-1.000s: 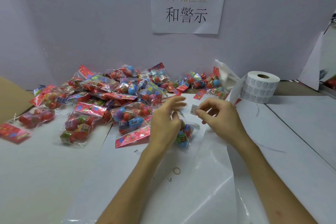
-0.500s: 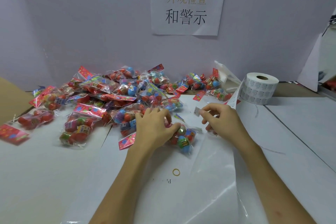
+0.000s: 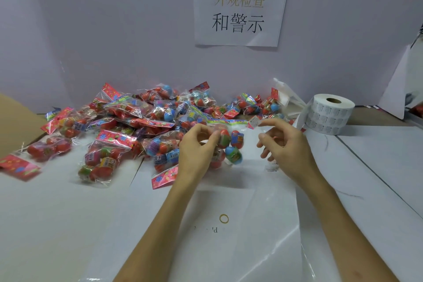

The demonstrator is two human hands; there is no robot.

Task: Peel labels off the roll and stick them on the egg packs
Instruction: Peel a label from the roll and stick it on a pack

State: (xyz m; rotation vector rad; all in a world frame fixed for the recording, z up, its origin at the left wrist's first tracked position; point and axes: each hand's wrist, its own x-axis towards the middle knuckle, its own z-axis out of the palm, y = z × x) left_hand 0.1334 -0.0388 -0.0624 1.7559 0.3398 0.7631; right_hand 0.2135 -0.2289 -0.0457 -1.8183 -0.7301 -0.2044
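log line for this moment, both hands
phase: label peeled, not yet stuck | left hand: holds egg pack | right hand: pinches label | label roll: at far right

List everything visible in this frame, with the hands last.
egg pack pile: many, clear bags of red, blue and green eggs, heaped along the wall
held egg pack: one, red, green and blue eggs, lifted at centre
label: one, white, between held pack and roll
label roll: one, white, back right, core upward
sign: one, white paper, on the wall
rubber band: one, yellow, front centre
plastic sheet: one, clear, under the arms
cardboard: one piece, brown, left edge
table: one, white
left hand: grips the held egg pack
right hand: pinches the label
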